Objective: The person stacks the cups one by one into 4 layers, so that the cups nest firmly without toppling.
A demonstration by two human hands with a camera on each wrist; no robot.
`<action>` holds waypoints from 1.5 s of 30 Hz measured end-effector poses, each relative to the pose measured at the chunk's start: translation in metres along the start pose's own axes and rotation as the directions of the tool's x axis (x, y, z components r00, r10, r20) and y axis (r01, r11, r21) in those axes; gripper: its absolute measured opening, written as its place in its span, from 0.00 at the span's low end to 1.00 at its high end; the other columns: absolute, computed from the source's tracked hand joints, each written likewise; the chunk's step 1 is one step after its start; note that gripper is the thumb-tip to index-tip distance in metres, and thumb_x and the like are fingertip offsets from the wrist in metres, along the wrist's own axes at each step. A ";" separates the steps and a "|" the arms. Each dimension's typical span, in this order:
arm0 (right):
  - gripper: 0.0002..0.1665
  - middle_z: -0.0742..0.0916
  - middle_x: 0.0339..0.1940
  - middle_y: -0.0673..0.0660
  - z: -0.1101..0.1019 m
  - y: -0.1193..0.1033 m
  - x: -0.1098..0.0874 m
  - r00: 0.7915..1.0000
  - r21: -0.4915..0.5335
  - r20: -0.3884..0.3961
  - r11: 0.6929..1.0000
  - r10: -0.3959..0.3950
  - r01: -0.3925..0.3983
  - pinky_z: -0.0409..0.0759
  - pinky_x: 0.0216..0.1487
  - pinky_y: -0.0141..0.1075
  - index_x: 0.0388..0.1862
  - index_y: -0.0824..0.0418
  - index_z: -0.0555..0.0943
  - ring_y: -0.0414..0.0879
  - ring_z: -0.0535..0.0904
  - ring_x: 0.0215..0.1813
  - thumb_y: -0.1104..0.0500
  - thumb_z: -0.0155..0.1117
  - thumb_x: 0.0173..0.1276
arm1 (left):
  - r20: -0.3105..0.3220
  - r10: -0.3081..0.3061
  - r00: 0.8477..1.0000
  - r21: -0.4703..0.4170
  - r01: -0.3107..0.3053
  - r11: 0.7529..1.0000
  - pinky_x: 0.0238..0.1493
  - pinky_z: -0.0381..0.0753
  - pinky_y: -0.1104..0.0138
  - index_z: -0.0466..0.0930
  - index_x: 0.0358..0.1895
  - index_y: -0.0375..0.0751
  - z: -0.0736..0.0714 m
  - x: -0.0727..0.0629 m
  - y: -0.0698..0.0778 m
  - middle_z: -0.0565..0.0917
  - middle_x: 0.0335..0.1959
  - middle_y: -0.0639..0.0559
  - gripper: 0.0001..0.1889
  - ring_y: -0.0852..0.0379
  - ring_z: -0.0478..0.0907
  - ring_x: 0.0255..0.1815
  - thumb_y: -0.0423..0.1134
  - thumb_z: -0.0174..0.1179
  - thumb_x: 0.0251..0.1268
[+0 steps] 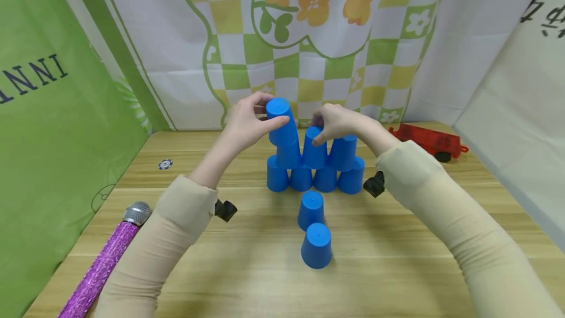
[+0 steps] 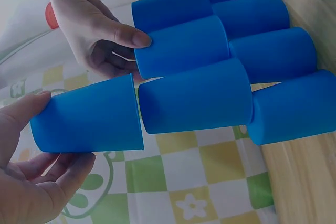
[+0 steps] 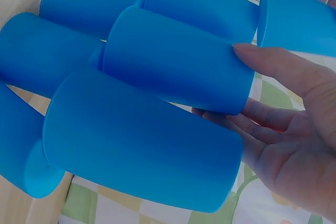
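Observation:
My left hand (image 1: 247,120) grips an upside-down blue cup (image 1: 280,120) between thumb and fingers, near its base. In the left wrist view, that cup's rim sits a narrow gap from the base of the left second-row cup (image 2: 194,98). My right hand (image 1: 337,120) holds the middle second-row cup (image 1: 314,148), thumb on the near side and fingers behind. To its right stands another second-row cup (image 1: 343,153). These three rest on a bottom row of several inverted blue cups (image 1: 324,179).
Two more inverted cups stand in front, one (image 1: 311,210) behind the other (image 1: 316,247). A purple glittery microphone (image 1: 103,259) lies at the left, near a poker chip (image 1: 165,164). At the back right is a red toy wagon (image 1: 430,142). Printed curtains (image 1: 309,72) surround the wooden table (image 1: 247,278).

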State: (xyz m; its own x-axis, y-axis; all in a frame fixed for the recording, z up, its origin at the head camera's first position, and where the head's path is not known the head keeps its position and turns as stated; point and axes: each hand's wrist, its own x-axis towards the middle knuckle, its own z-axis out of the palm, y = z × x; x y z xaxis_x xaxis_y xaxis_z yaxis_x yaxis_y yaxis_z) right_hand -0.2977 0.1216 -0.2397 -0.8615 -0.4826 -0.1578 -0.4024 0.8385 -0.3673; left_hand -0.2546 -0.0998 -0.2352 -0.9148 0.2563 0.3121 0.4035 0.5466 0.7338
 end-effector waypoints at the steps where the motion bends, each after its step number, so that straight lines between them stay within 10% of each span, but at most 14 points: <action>1: 0.28 0.82 0.52 0.66 0.000 0.000 0.000 1.000 0.000 0.002 1.000 0.000 0.000 0.77 0.56 0.48 0.54 0.68 0.75 0.57 0.77 0.54 0.58 0.70 0.56 | 0.006 -0.009 1.000 0.002 0.009 1.000 0.53 0.81 0.60 0.73 0.57 0.39 0.001 0.003 0.000 0.80 0.54 0.46 0.27 0.50 0.78 0.55 0.48 0.66 0.57; 14: 0.38 0.79 0.57 0.67 -0.004 0.003 -0.005 1.000 0.028 -0.005 1.000 -0.006 0.006 0.76 0.59 0.48 0.61 0.70 0.69 0.58 0.75 0.59 0.55 0.71 0.55 | 0.033 -0.058 0.998 -0.036 0.059 0.998 0.53 0.80 0.61 0.73 0.57 0.39 0.009 0.021 0.003 0.79 0.55 0.46 0.28 0.50 0.77 0.55 0.49 0.66 0.56; 28: 0.47 0.71 0.66 0.67 -0.019 0.010 -0.061 0.981 0.128 -0.189 0.989 -0.053 0.078 0.68 0.65 0.56 0.71 0.64 0.58 0.63 0.67 0.67 0.53 0.70 0.57 | 0.052 -0.029 0.998 -0.007 0.030 1.000 0.53 0.80 0.61 0.72 0.57 0.39 0.013 0.031 0.014 0.79 0.54 0.46 0.27 0.51 0.78 0.53 0.49 0.65 0.58; 45: 0.43 0.72 0.66 0.63 0.040 0.039 -0.123 0.888 0.349 -0.459 0.921 0.006 0.175 0.63 0.69 0.51 0.69 0.62 0.60 0.57 0.66 0.69 0.56 0.70 0.59 | 0.081 -0.006 0.997 0.042 0.002 0.999 0.54 0.80 0.62 0.71 0.59 0.38 0.021 0.035 0.021 0.79 0.55 0.46 0.28 0.51 0.77 0.53 0.49 0.64 0.58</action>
State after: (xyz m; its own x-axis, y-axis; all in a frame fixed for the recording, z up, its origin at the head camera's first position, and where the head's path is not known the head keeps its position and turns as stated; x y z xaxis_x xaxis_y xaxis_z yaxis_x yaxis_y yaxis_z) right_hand -0.1954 0.2034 -0.2715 -0.9098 -0.3077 0.2787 -0.4128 0.5996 -0.6856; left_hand -0.2774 -0.0626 -0.2219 -0.9126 0.3171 0.2579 0.4018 0.5802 0.7084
